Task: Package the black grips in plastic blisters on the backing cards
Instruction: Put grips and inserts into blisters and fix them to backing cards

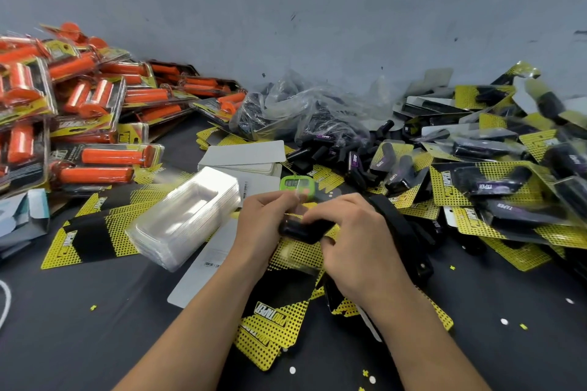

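Both hands meet at the middle of the table over a yellow-and-black backing card [287,298]. My left hand [265,225] pinches the edge of a clear plastic blister [297,200], and my right hand [352,232] presses a black grip [301,229] that lies across the card. A nested stack of clear blisters [187,216] stands just left of my hands. Loose black grips [336,152] lie beyond, beside a clear plastic bag [295,114] holding more. Further backing cards [92,232] are spread at the left.
Packaged orange grips [79,111] are heaped at the back left. Finished black-grip packs [495,174] pile up on the right. A green timer [297,184] sits behind my hands, next to a stack of white cards [244,155]. A black strap [400,228] runs past my right hand.
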The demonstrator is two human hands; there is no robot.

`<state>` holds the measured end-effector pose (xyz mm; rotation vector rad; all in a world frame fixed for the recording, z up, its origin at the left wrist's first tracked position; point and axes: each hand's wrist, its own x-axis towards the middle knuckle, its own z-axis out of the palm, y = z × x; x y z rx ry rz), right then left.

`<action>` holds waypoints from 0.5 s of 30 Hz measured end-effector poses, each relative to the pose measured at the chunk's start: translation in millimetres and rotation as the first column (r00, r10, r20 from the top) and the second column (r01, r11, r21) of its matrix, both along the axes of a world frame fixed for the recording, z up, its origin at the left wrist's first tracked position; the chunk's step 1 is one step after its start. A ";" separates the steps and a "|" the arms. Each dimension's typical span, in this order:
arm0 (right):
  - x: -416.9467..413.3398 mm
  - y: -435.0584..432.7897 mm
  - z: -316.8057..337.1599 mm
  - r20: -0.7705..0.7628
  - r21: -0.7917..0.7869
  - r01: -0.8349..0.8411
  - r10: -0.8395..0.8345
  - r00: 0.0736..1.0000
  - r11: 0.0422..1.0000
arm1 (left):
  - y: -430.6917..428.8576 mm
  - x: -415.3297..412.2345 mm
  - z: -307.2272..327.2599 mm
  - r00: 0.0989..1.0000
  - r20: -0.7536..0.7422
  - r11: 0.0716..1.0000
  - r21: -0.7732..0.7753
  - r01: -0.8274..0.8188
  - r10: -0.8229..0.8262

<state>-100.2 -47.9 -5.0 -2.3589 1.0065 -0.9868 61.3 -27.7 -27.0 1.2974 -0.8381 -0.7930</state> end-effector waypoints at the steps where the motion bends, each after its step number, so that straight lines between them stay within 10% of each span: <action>1: 0.2 -0.6 -2.3 -0.023 0.006 0.023 -0.023 0.999 1.000 | -0.2 -0.3 -0.3 1.000 -0.005 1.000 0.019 -0.009 0.009; 15: 5.2 -3.0 -4.8 -0.188 0.060 -0.007 0.019 0.982 0.998 | -4.9 -4.9 -1.2 0.969 0.240 0.990 0.111 -0.093 0.064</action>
